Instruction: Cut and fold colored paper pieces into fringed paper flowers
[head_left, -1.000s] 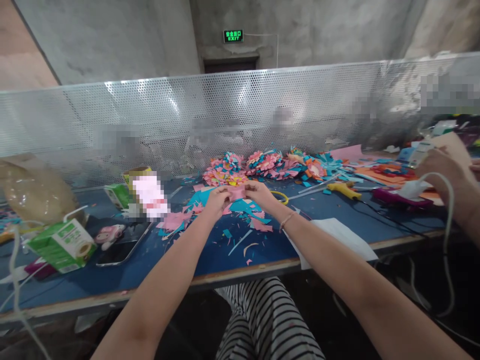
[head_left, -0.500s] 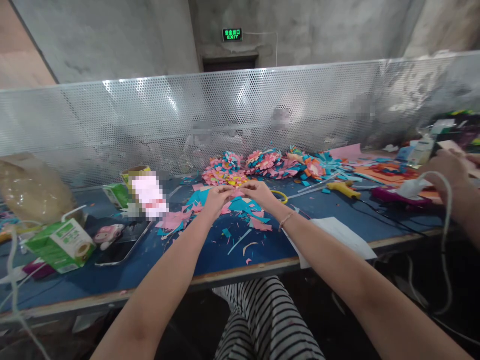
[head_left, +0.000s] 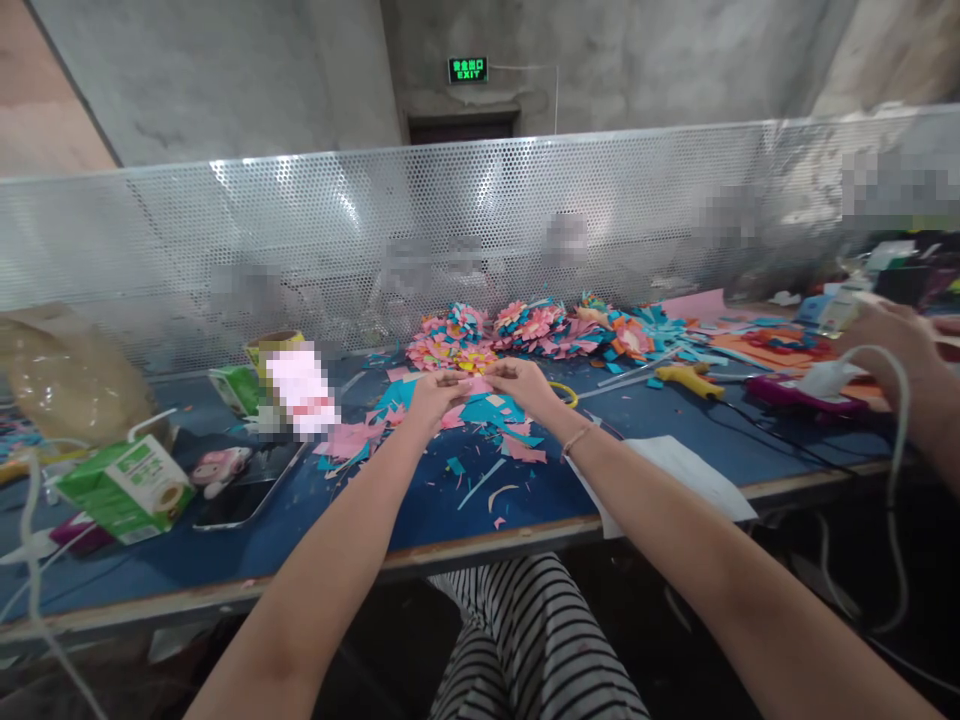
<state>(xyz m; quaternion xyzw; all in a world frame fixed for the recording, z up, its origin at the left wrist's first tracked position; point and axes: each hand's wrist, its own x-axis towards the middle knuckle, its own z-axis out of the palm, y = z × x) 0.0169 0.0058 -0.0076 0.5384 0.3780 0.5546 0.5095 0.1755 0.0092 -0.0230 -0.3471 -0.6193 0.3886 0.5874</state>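
A small piece of pink paper [head_left: 475, 384] is stretched between my two hands at the middle of the table. My left hand [head_left: 438, 394] pinches its left end, and my right hand [head_left: 519, 382] pinches the right end. Below and around them lie loose pink and blue paper pieces [head_left: 357, 440], with thin cut strips closer to the table's front edge. Just behind my hands sits a row of layered paper flowers [head_left: 529, 326] in pink, blue and orange.
On the right are a yellow glue gun [head_left: 690, 380], a purple power strip [head_left: 810, 396] and a white sheet [head_left: 675, 474]; another person's hand [head_left: 885, 340] works there. A green drink carton [head_left: 127, 486] and a phone [head_left: 238, 502] lie left. A perforated metal panel [head_left: 360, 230] stands behind.
My hands keep hold of the pink paper in nearly the same spot, and slightly more of it shows between them. The other person's hand at the right has shifted a little.
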